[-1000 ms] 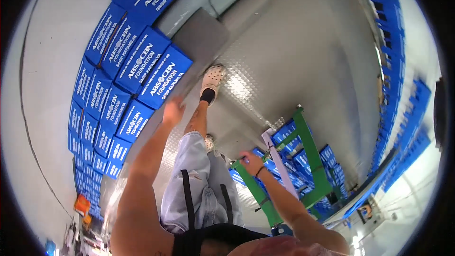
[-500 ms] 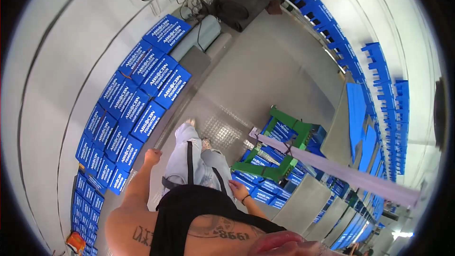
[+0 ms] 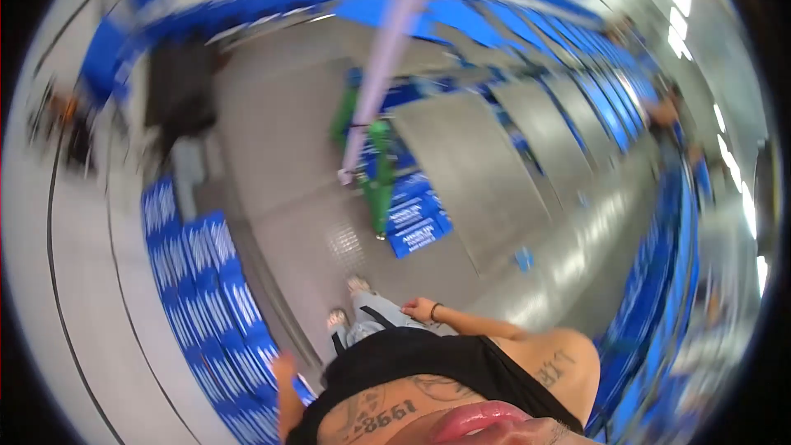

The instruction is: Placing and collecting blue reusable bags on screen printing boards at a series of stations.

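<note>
My left hand [image 3: 283, 369] hangs at lower left beside a stack of printed blue boxes [image 3: 198, 305]; motion smears its fingers, so I cannot tell their shape or whether they touch a box. By the thigh of my light jeans [image 3: 375, 321], my right hand [image 3: 418, 308] is open, loosely bent, with nothing visible in it. Ahead of me, blue boxes [image 3: 412, 214] stand by a green frame [image 3: 379, 189], with a long pale lilac bar [image 3: 387, 41] rising across it.
Grey panels [image 3: 449, 156] run in a row rightward. Blue pieces [image 3: 379, 12] line the far side, near a dark bulky item [image 3: 173, 91]. A long blue row [image 3: 651, 264] is at right. Blurred people [image 3: 663, 111] are in the distance.
My view has swung to the right, bringing the row of panels and the ceiling lights into sight. Since the earliest frame my right hand has left the green frame for my thigh.
</note>
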Motion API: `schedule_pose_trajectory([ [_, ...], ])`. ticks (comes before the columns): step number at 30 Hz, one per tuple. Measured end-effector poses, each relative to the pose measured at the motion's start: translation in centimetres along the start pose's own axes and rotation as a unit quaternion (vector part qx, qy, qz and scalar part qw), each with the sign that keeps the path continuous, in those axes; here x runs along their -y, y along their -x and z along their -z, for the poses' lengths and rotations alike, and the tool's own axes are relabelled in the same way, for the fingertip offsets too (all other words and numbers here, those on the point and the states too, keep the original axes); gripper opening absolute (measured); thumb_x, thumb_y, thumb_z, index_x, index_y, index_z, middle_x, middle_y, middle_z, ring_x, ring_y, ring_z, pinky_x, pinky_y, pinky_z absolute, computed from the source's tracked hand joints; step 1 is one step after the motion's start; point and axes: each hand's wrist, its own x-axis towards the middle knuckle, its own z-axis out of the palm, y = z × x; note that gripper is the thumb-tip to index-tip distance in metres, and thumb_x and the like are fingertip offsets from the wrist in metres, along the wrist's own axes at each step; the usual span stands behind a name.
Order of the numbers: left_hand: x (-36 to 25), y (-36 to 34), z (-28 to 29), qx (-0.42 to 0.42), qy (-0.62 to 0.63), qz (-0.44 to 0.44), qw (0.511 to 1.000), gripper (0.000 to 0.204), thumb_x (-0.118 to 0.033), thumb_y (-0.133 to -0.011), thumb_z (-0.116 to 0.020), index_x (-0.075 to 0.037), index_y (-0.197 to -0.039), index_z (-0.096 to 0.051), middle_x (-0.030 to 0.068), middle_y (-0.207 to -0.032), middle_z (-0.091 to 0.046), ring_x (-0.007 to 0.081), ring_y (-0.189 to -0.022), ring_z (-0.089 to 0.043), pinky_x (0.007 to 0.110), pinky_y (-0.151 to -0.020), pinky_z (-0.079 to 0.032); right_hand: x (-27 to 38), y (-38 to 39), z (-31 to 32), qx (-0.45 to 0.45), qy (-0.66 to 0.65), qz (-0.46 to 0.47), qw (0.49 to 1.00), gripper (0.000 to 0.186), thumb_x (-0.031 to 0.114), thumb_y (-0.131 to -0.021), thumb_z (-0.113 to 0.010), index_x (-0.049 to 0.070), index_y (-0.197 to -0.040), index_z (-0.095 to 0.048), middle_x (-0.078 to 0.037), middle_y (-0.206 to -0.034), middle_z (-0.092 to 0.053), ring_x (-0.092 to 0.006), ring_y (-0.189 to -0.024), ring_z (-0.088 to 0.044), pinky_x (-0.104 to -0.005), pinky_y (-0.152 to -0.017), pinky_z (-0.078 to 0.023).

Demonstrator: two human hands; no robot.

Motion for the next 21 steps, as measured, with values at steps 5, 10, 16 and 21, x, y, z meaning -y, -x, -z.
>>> schedule_pose_trajectory([
  [5,-8.0,-0.6,4.9,0.275,0.252,0.056,0.926,0.02,-0.025,-0.074,-0.066,-0.007,-0.077,-0.074,0.0154,-0.079,-0.07,0.0312,-0.076,-0.069,0.044,-0.071,-0.053,-10.5,6.0,-0.3,-0.001,-0.062,-0.058,0.996,0.039,0.043,-0.083,-0.066,0.012,-0.106,-0.07,-0.008,-0.1,-0.072,-0.0239,-0.096,-0.066,-0.037,-0.086,-0.051],
  [10,-20.7,-10.1,15.2,0.223,0.287,-0.125,0.923,0.027,-0.022,-0.087,-0.06,0.0,-0.096,-0.071,0.0226,-0.097,-0.069,0.0283,-0.095,-0.066,0.043,-0.082,-0.05,-23.6,12.1,-6.5,-0.098,-0.099,-0.05,0.989,0.039,0.041,-0.082,-0.063,0.017,-0.111,-0.07,-0.012,-0.104,-0.071,-0.0307,-0.099,-0.066,-0.0395,-0.089,-0.05],
  [16,-45.0,-25.4,28.3,-0.24,0.472,-0.112,0.841,0.02,-0.012,-0.093,-0.059,0.004,-0.104,-0.065,0.0074,-0.09,-0.066,0.0143,-0.082,-0.061,0.029,-0.076,-0.05,-37.9,23.3,-2.9,-0.231,-0.219,-0.154,0.935,0.039,0.041,-0.082,-0.063,0.013,-0.109,-0.07,-0.013,-0.104,-0.07,-0.0328,-0.097,-0.065,-0.0386,-0.088,-0.05],
  [21,-69.0,-25.0,36.7,-0.114,0.501,-0.272,0.814,0.016,-0.01,-0.09,-0.062,0.0,-0.102,-0.067,0.01,-0.088,-0.069,0.0169,-0.072,-0.063,0.03,-0.068,-0.051,-47.8,29.7,3.9,-0.231,-0.374,-0.199,0.876,0.035,0.037,-0.084,-0.066,0.008,-0.104,-0.07,-0.015,-0.101,-0.07,-0.0303,-0.093,-0.066,-0.0385,-0.084,-0.051],
])
